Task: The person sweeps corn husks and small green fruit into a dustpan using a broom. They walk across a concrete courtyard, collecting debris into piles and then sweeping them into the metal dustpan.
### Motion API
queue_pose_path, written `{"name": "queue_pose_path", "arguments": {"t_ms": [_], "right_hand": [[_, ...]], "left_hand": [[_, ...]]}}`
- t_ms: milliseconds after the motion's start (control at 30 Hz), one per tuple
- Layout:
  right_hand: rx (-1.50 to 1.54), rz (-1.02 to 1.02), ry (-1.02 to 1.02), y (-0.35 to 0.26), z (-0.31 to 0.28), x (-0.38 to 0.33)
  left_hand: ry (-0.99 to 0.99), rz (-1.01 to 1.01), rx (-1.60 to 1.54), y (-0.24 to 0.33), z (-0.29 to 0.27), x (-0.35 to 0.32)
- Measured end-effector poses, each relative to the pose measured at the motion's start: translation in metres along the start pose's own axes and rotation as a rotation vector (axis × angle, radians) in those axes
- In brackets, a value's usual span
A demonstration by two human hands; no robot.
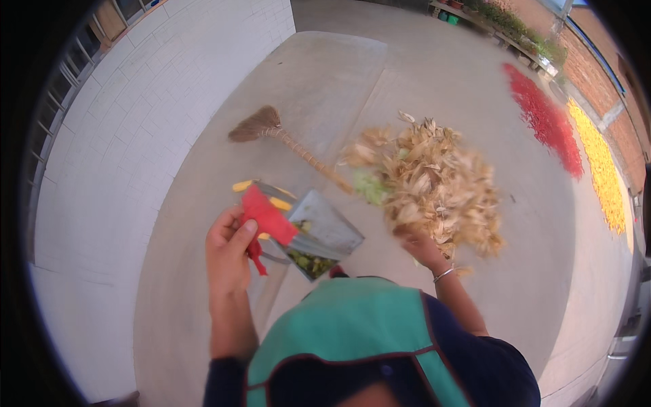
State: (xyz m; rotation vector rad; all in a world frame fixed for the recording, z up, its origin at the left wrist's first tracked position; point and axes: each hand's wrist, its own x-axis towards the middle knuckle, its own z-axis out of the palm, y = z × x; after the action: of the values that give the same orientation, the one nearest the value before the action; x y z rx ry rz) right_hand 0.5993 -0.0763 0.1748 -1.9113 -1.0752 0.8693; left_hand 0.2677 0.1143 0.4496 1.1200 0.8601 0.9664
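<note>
My left hand (230, 241) pinches a piece of red cloth (268, 216) between thumb and fingers, and its loose end hangs below. Under and beside the cloth stands a grey metal bin (331, 218) with green leafy scraps (312, 263) in it. Yellow corn cobs (279, 203) show around the cloth, partly covered by it. At the near edge of a heap of dry corn husks (441, 180) is my right hand (422, 247), with a bracelet on its wrist. Its fingers are smeared by motion, so whether they grip any husk is unclear.
A straw broom (291, 144) lies on the concrete floor beyond the bin, its handle toward the heap. A white tiled wall (149, 102) runs along the left. Spreads of red peppers (544, 119) and yellow kernels (600, 169) lie at the right. Plants (515, 27) stand at the back.
</note>
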Motion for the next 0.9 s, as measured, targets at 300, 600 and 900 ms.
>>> {"name": "queue_pose_path", "arguments": {"t_ms": [300, 600, 900], "right_hand": [[0.220, 0.592, 0.422, 0.063, -0.115, 0.082], [0.135, 0.290, 0.394, 0.015, -0.303, 0.427], [0.598, 0.438, 0.218, 0.038, -0.426, 0.799]], "left_hand": [[-0.268, 0.022, -0.023, 0.004, 0.154, 0.330], [-0.407, 0.132, -0.205, 0.030, 0.347, 0.628], [-0.491, 0.183, -0.512, 0.012, 0.532, 0.903]]}}
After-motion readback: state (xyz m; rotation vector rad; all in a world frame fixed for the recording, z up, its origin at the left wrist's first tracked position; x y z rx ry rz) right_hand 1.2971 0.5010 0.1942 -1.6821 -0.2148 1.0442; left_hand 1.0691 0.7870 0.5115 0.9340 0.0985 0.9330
